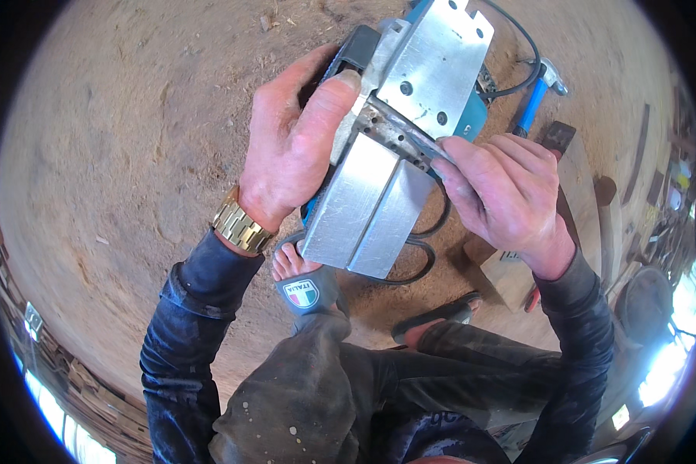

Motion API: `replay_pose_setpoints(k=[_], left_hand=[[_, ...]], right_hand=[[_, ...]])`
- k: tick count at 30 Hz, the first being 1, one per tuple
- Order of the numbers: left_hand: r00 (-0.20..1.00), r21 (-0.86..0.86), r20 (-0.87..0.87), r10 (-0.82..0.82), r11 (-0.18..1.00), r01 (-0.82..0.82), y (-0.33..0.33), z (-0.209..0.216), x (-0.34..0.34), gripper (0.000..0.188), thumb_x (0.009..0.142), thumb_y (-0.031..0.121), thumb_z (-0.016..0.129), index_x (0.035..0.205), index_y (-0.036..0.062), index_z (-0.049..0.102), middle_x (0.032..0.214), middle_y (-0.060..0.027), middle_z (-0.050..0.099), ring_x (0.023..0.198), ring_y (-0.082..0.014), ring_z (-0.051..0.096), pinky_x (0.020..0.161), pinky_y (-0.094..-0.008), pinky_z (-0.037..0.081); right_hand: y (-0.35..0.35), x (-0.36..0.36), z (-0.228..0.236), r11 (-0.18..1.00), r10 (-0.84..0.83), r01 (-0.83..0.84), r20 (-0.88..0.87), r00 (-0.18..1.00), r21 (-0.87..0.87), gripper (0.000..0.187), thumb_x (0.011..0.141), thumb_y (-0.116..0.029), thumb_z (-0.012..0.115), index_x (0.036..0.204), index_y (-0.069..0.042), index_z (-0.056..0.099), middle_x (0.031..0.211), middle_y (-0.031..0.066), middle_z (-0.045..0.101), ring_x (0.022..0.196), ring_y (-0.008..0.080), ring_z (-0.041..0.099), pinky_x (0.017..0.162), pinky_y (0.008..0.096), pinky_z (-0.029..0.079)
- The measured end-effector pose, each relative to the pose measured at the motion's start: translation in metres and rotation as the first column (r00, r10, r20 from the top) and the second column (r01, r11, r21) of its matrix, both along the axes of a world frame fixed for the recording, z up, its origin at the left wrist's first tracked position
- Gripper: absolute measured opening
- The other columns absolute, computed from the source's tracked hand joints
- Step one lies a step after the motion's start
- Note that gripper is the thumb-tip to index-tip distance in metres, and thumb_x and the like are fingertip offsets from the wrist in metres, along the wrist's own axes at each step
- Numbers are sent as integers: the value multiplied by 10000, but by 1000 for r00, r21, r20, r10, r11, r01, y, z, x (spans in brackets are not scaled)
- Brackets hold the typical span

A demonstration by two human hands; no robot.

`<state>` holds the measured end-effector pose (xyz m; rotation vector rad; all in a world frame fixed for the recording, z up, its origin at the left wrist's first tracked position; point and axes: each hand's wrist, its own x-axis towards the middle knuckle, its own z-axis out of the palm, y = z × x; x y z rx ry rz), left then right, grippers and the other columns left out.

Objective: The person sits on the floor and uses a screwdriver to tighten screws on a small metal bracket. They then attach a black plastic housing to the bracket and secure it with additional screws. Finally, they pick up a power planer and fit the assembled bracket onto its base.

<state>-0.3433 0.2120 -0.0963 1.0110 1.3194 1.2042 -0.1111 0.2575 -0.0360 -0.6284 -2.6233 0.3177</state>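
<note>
An electric hand planer [352, 205] is turned sole up above the dusty ground, its two shiny metal plates facing me and its teal body showing at the edges. My left hand [290, 143] grips its left side, thumb over the metal edge. Between the plates, the cutter slot [387, 133] is exposed, with small holes in it. My right hand [510, 193] pinches the end of a thin metal strip [414, 138] lying along that slot. Whether the strip is a planer blade, I cannot tell for sure.
A blue-handled hammer [531, 108] lies beyond my right hand. The planer's black cord [421, 271] loops beneath it. Wooden blocks [506, 271] stand at the right, near my sandalled feet [301, 290]. Sawdust covers the ground [131, 139], and timber pieces [100, 402] line the lower left.
</note>
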Motion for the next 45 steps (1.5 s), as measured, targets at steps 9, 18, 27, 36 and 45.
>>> replay_pose_setpoints(k=[9,18,27,36,45], left_hand=[[999,49,-43,16,999,-14,2,1,2,557,956,383,610,1269,-77,637,1018,-174,727,927,-186,653,842,-339,532],[996,49,-88,25,999,-21,2,2,4,519,946,377,605,1204,-70,659,896,-144,703,821,-170,627,755,-336,527],[994,38,-108,10,999,-6,2,0,5,475,945,365,610,1159,-55,671,849,-136,690,778,-171,621,724,-338,520],[998,52,-61,25,998,-21,1,-1,8,461,955,343,608,1186,-53,662,911,-134,705,825,-175,625,768,-340,521],[997,53,-83,4,999,0,1,-4,3,501,961,351,611,1256,-52,654,1021,-173,733,927,-202,665,845,-346,527]], right_hand=[[1,-4,8,993,0,4,40,999,-116,242,833,-29,787,1045,25,684,753,108,681,543,237,597,507,330,459],[-3,-11,8,993,-46,50,39,998,-111,233,828,-23,788,1032,20,685,759,104,683,546,238,598,512,337,465],[-9,3,26,988,-34,62,195,980,-139,211,827,-8,781,1014,15,685,746,111,658,543,250,591,506,349,457],[-14,16,56,971,-77,142,312,947,-192,195,818,-25,783,977,-14,670,693,89,612,541,252,582,490,357,445],[-8,2,29,983,-58,94,221,974,-156,187,838,-45,768,983,-34,650,707,88,615,561,264,593,502,367,458]])
